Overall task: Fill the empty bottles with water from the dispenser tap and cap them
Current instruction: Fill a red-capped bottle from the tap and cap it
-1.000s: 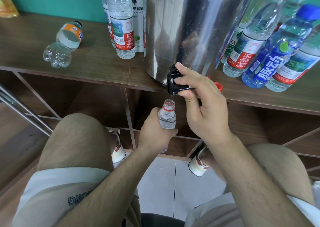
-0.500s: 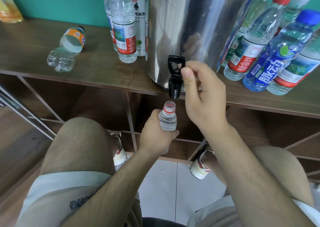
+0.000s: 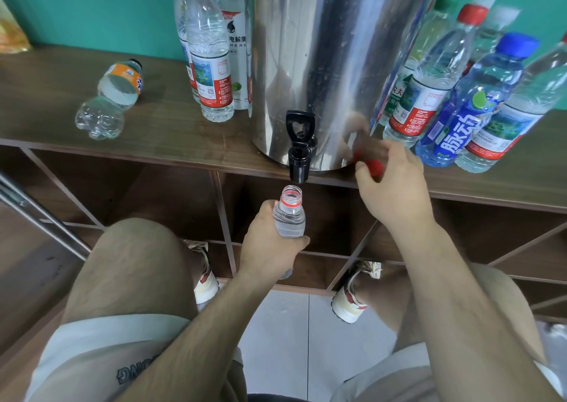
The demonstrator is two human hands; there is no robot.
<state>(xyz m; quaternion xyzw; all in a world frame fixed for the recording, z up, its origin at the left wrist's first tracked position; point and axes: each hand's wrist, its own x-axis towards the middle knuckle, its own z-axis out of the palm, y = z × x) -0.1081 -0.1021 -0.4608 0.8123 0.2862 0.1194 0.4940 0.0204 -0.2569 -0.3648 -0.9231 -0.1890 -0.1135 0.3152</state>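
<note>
Head view: your small clear plastic bottle with a red neck ring [image 3: 290,217] sits uncapped just below the black tap spout [image 3: 299,147], water up to its shoulder, your left hand [image 3: 270,248] wrapped round its body. Your right hand [image 3: 395,186] has left the tap lever, which now stands upright, and reached right to the brown wooden surface [image 3: 168,134]. There its thumb and fingers pinch the small red screw cap [image 3: 372,167] beside the shiny steel dispenser drum [image 3: 331,48]. Filling looks finished, so capping comes next. An orange-labelled bottle [image 3: 113,94] lies far left.
</note>
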